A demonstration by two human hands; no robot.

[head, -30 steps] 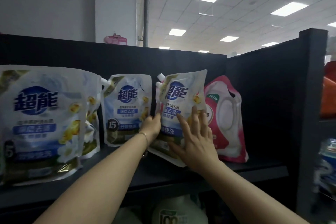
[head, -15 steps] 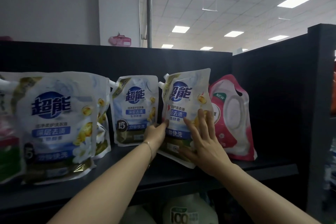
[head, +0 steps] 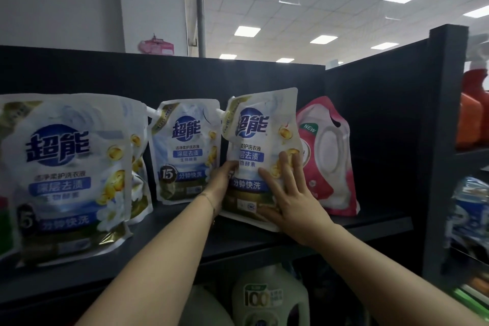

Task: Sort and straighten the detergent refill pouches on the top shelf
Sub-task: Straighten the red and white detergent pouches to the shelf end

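The fingers of the left hand [head: 221,182] wrap round the left edge of the held pouch [head: 260,137]. The thumb lies on the front, and the other fingers are hidden behind it.

At the far left of the top shelf [head: 370,222] a big pouch [head: 60,174] stands near the front edge. It is white and blue with yellow dots. A second pouch [head: 139,167] peeks out just behind its right side. Next is a small pouch [head: 188,151], upright by the dark back wall, with its spout at the top left. The left hand is in front of its lower right corner.

Then comes the held pouch, standing on the shelf a bit crooked. The right hand [head: 288,193] lies flat on its front, with fingers [head: 285,167] straight and spread and the thumb along the bottom. Behind its right edge stands a pink pouch [head: 328,156].

Under the shelf sits a white jug [head: 267,299]. Far right, on another rack, is an orange bottle [head: 473,119].
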